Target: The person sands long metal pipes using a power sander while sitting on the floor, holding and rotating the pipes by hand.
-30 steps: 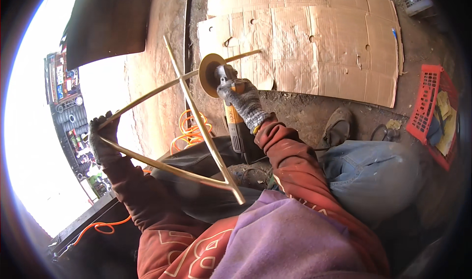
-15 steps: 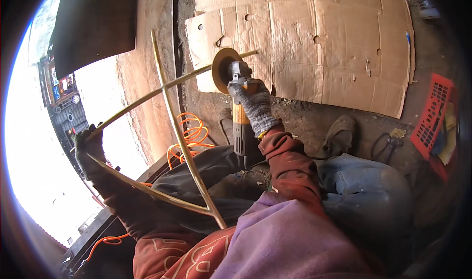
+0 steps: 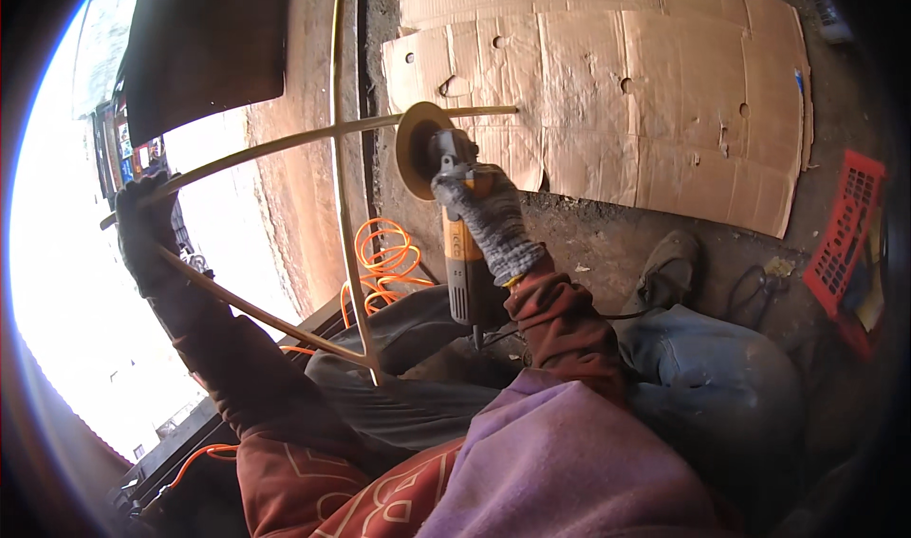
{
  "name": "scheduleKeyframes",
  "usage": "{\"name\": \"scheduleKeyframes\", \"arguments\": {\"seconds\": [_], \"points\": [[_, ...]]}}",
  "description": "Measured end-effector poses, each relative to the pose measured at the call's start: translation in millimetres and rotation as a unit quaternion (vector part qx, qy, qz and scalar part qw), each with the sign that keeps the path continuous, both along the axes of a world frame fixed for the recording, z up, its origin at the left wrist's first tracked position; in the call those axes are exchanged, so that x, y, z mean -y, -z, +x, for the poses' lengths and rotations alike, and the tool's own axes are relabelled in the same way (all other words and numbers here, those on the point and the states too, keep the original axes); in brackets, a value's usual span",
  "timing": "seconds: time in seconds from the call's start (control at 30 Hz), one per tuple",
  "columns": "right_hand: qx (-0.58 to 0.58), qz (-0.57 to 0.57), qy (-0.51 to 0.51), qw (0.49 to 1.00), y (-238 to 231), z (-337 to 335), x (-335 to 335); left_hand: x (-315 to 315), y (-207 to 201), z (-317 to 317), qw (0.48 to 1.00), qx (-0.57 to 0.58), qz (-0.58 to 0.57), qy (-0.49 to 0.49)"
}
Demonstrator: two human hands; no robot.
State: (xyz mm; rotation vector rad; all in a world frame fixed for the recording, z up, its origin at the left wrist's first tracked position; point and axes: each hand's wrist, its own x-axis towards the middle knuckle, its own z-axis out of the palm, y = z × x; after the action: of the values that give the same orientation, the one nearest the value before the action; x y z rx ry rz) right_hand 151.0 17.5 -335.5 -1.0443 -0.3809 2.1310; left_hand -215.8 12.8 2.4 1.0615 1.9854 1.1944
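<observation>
A gold-coloured metal frame (image 3: 345, 215) of joined rods spans the space before me. My left hand (image 3: 144, 230), in a dark glove, is closed around its left side, where the crossing rod and a lower slanting rod come near each other. My right hand (image 3: 491, 213), in a grey knitted glove, grips a yellow and black angle grinder (image 3: 461, 282) near its head. The tan disc (image 3: 414, 154) stands at the crossing rod, right of the upright; whether they touch I cannot tell. The rod's far end reaches over the cardboard.
Flattened cardboard (image 3: 655, 111) covers the ground ahead. A coiled orange hose (image 3: 389, 258) lies beyond my left leg. To the right are a red perforated crate (image 3: 847, 239) and my shoe (image 3: 667, 268). A dark panel (image 3: 204, 45) hangs at upper left.
The frame has turned and shifted away from me, its long rod now more upright in view. My left hand has moved left with it. The grinder's disc sits slightly lower and farther left.
</observation>
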Motion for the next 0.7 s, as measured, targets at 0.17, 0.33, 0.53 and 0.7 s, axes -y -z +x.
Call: {"name": "scheduleKeyframes", "arguments": {"seconds": [0.17,0.33,0.53,0.7], "points": [[0.015,-0.220,-0.053,0.974,33,37,-12,15,-15,-82,0.992,-0.117,0.011,0.035],[-0.007,-0.051,0.012,0.999,-7,-7,9,-3,2,-56,0.990,-0.124,0.048,-0.045],[0.027,-0.016,-0.012,0.999,-23,-2,-3,-32,16,31,0.939,-0.315,0.098,-0.100],[0.026,-0.207,-0.016,0.978,40,29,-2,-30,22,75,0.930,-0.284,0.167,-0.166]]}}
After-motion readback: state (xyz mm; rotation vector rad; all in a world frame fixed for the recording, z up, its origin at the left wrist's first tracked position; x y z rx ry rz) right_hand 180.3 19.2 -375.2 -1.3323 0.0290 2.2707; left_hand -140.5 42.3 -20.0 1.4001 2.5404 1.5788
